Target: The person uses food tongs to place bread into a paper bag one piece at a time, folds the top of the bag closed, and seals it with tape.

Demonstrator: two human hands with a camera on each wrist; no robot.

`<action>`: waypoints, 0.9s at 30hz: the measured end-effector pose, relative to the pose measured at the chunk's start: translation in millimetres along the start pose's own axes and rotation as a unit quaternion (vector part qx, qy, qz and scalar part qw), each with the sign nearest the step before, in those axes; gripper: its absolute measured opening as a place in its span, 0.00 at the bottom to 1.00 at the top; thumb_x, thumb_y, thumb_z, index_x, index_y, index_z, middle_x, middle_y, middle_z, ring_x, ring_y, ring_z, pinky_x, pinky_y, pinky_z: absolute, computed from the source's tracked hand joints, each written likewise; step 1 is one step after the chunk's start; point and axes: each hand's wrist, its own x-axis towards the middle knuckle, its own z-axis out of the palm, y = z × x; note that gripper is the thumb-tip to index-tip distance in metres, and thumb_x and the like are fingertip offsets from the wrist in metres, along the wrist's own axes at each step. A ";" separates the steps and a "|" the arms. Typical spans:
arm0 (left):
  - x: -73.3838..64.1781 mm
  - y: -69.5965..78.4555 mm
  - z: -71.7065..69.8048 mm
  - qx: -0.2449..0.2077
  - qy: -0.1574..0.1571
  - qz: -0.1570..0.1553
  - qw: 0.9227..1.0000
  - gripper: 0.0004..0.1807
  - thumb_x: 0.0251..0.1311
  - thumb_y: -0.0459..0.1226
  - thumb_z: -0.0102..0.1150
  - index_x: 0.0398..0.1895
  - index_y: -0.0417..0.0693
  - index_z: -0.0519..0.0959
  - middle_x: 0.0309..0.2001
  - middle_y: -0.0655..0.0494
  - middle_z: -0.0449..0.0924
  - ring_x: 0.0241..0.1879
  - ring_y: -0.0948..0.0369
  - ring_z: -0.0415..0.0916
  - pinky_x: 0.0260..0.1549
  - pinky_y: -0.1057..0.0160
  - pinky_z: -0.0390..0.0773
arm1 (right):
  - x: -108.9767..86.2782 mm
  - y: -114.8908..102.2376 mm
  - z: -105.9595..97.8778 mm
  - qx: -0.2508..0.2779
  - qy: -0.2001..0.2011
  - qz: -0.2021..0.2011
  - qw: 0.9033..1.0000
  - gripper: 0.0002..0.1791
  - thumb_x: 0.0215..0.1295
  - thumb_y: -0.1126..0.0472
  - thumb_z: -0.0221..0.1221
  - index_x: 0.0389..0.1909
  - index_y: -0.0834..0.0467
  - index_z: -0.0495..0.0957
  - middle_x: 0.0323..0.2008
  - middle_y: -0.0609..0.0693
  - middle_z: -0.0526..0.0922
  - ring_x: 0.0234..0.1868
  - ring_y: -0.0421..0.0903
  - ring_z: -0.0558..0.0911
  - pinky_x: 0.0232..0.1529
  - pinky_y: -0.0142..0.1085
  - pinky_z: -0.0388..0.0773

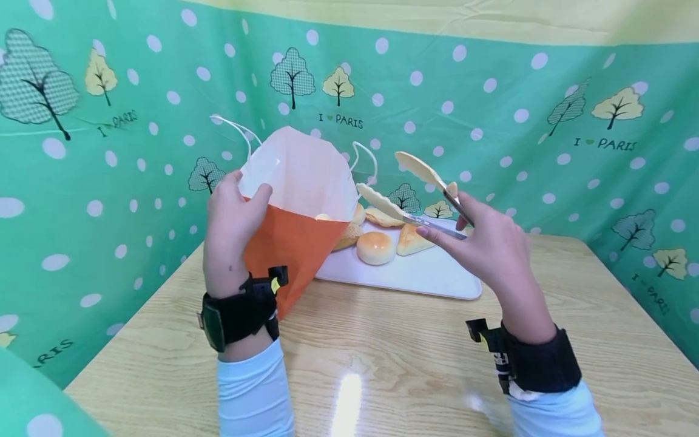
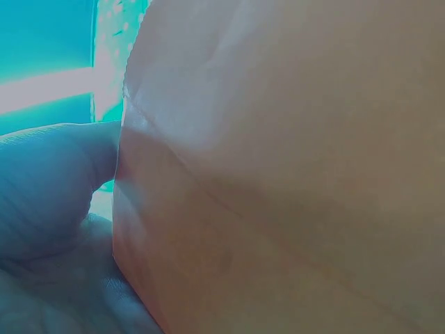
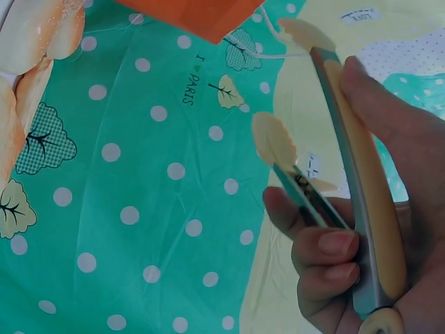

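Observation:
My left hand (image 1: 235, 212) grips an orange paper bag (image 1: 292, 252) at its rim. The bag leans over, its white inside facing me and its white cord handles standing up. Filling most of the left wrist view is the paper of the bag (image 2: 278, 174), with the thumb (image 2: 52, 167) at its edge. In my right hand (image 1: 494, 243) are tongs (image 1: 428, 224) with cream-coloured tips, spread apart with nothing between them. The right wrist view shows fingers (image 3: 327, 257) curled round the tongs' metal arms. A round bun (image 1: 376, 248) lies on the tray just below the tips.
A white tray (image 1: 398, 282) with several breads stands behind the bag, which hides its left part. Among them is a triangular bread (image 1: 413, 240). The wooden table (image 1: 393, 352) stretches toward me, and a green patterned cloth (image 1: 475, 85) hangs round its back and sides.

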 end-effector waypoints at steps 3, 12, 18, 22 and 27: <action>-0.3 0.0 0.7 -0.005 0.008 -0.004 1.000 0.38 0.64 0.48 0.40 0.72 0.39 0.47 0.45 0.41 0.65 0.31 0.52 0.64 0.32 0.57 0.67 | 1.2 1.2 -1.3 0.027 0.021 -0.014 0.999 0.36 0.45 0.25 0.56 0.46 0.49 0.73 0.29 0.46 0.76 0.17 0.47 0.65 0.16 0.38 0.56; 0.3 -0.7 2.0 -0.009 0.070 -0.022 0.997 0.33 0.65 0.47 0.41 0.70 0.40 0.55 0.59 0.41 0.61 0.18 0.56 0.57 0.25 0.61 0.64 | 9.8 18.6 -2.6 0.040 0.055 0.022 0.997 0.35 0.46 0.27 0.57 0.42 0.52 0.72 0.29 0.48 0.75 0.20 0.49 0.65 0.19 0.39 0.56; 1.9 -3.9 3.7 -0.018 0.120 -0.029 0.992 0.30 0.63 0.45 0.43 0.67 0.40 0.62 0.63 0.43 0.60 0.20 0.56 0.59 0.22 0.62 0.63 | 16.4 38.3 -2.5 0.054 -0.092 0.029 0.994 0.46 0.47 0.25 0.54 0.61 0.53 0.68 0.32 0.52 0.75 0.24 0.49 0.67 0.20 0.38 0.60; 2.3 -5.8 5.3 -0.028 0.145 -0.039 0.988 0.29 0.62 0.45 0.45 0.65 0.41 0.65 0.66 0.46 0.57 0.44 0.54 0.63 0.28 0.62 0.64 | 17.6 46.6 4.2 0.023 -0.196 0.011 0.980 0.54 0.44 0.24 0.54 0.65 0.58 0.64 0.28 0.52 0.72 0.21 0.47 0.66 0.19 0.36 0.60; 1.6 -5.9 5.9 -0.030 0.152 -0.052 0.987 0.29 0.62 0.45 0.46 0.65 0.42 0.66 0.64 0.47 0.58 0.58 0.53 0.57 0.35 0.63 0.67 | 15.6 47.4 24.9 -0.067 -0.229 0.014 0.971 0.59 0.38 0.18 0.51 0.64 0.58 0.67 0.23 0.53 0.70 0.23 0.48 0.70 0.18 0.37 0.61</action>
